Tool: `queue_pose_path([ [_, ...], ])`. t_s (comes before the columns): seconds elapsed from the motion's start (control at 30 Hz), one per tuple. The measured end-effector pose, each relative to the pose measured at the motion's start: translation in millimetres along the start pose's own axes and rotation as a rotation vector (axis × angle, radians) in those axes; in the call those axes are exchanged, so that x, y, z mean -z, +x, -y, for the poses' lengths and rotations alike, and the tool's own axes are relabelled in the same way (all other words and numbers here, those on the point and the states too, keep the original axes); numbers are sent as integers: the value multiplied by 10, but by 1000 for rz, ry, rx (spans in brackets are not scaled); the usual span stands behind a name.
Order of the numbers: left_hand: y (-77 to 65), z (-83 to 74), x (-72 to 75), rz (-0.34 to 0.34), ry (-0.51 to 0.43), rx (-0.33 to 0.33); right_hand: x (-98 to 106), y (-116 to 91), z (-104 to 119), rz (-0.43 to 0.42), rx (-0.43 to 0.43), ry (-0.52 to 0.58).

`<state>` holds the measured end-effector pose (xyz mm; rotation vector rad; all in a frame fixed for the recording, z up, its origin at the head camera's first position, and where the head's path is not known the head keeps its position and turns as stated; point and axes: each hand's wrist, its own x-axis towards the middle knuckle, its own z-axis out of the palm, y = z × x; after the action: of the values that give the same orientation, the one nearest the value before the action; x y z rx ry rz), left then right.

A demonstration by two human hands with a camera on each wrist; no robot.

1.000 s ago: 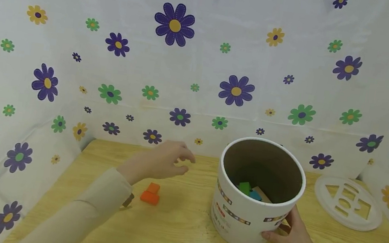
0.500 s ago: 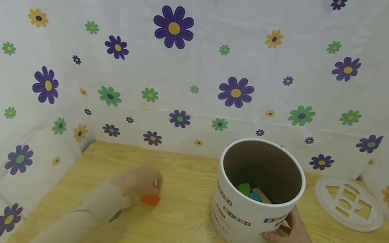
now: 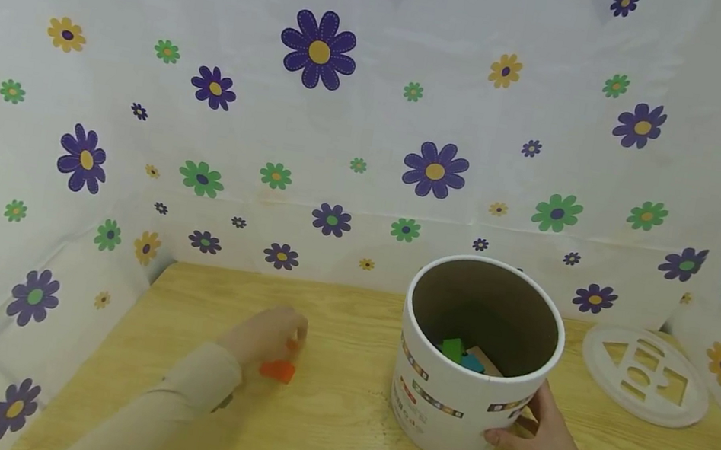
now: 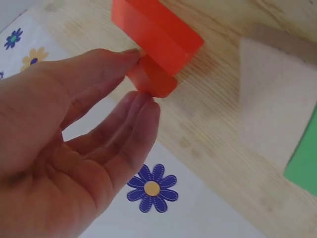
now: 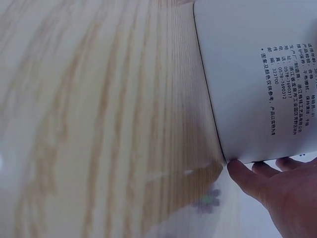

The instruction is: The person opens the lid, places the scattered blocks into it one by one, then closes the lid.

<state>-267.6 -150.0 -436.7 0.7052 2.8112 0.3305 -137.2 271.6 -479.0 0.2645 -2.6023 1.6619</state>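
My left hand (image 3: 263, 336) is at the left of the table. In the left wrist view, its thumb and fingertips pinch a small orange block (image 4: 151, 78) with a rounded side. A larger orange-red block (image 4: 158, 37) lies against or just beside it; contact is hard to tell. My right hand (image 3: 548, 440) grips the lower right side of a white round bucket (image 3: 438, 413), thumb on the front and fingers around the back. Inside the bucket lie a green block (image 3: 452, 348), a blue block (image 3: 473, 362) and a beige one.
A beige block (image 4: 275, 94) and a green block (image 4: 305, 158) are near my left hand, mostly hidden by the sleeve in the head view. The bucket's white lid (image 3: 647, 377) with cut-out shapes lies at the right. Flowered cloth hangs behind the wooden table.
My left hand has come down and left from above the table to the orange blocks and taken hold of the small one. My right hand and the bucket stay in place.
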Motion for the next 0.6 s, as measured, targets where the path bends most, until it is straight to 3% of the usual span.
queue_pose_path([
  [0.13,9,49,-6,3,-46,43,-9,-6,-16,-9,7,-1],
  [0.47,38,137,-15,-33,2,-84,-16,-10,-28,-9,21,3],
  [0.6,48,147,-25,-28,-20,-78,-12,-8,-20,-2,-1,4],
])
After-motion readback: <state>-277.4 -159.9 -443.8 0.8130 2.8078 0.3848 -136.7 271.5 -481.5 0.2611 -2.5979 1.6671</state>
